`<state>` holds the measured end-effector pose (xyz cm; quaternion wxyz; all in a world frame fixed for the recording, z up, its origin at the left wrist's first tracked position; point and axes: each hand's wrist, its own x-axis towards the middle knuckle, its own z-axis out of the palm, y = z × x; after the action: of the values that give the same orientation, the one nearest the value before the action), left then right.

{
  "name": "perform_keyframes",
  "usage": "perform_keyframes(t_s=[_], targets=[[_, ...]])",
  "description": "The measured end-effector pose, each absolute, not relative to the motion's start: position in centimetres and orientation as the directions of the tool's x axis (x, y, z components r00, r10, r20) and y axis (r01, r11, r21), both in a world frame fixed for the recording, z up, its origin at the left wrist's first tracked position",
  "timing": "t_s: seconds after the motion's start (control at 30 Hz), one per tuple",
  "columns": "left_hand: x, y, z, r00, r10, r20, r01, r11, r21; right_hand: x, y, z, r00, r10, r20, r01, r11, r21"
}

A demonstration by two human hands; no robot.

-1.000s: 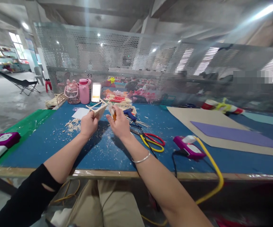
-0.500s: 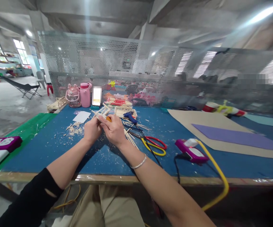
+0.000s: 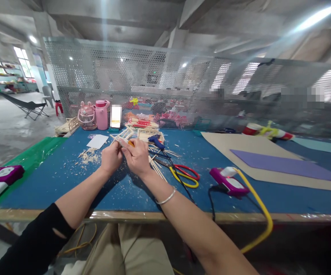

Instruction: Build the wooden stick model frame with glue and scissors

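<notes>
My left hand [image 3: 111, 157] is closed over the blue table, its fingertips pinching the near end of a small frame of pale wooden sticks [image 3: 127, 133]. Pressed close against it, my right hand [image 3: 137, 156] is wrapped round an orange-handled tool [image 3: 131, 143]; the fingers hide most of it, so its kind is unclear. Wood shavings [image 3: 92, 156] lie scattered left of the hands. To the right are a blue glue gun [image 3: 156, 141], loose sticks [image 3: 157, 168] and scissors [image 3: 187, 175] with red and yellow handles. Behind stands another stick structure [image 3: 146, 135].
Two pink bottles [image 3: 101, 116] and a lit phone [image 3: 116, 116] stand at the back before a perforated metal screen [image 3: 131, 68]. A white card [image 3: 97, 141] lies left. On the right are a purple power strip [image 3: 229, 182] with a yellow cable and purple foam sheet [image 3: 283, 164].
The view has shifted slightly, moving the surroundings a little left. Both hands keep nearly the same grip and position, with the orange-handled tool still between the fingers.
</notes>
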<state>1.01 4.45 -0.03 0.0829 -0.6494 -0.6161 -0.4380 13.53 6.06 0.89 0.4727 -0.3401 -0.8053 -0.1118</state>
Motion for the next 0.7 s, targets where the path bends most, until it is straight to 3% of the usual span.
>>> perform_keyframes(t_s=[0.17,0.3,0.4,0.53,0.7], targets=[[1.20,4.44,-0.21,-0.160,0.708,0.688,0.845,-0.262,0.467,13.40,5.76,0.94,-0.245,0.514,0.822,0.736,0.651,-0.188],[1.31,4.45,-0.19,-0.201,0.695,0.690,0.801,-0.289,0.525,13.07,5.62,0.88,-0.286,0.480,0.829,0.727,0.672,-0.139],[1.48,4.41,-0.13,-0.209,0.678,0.704,0.794,-0.302,0.527,12.92,5.66,0.89,-0.193,0.496,0.847,0.769,0.612,-0.183],[1.71,4.36,-0.17,-0.229,0.671,0.705,0.773,-0.314,0.550,12.68,5.43,0.90,-0.230,0.461,0.857,0.733,0.661,-0.159],[1.81,4.33,-0.30,-0.205,0.642,0.739,0.768,-0.362,0.528,12.55,5.41,0.75,-0.137,0.496,0.857,0.762,0.606,-0.229]])
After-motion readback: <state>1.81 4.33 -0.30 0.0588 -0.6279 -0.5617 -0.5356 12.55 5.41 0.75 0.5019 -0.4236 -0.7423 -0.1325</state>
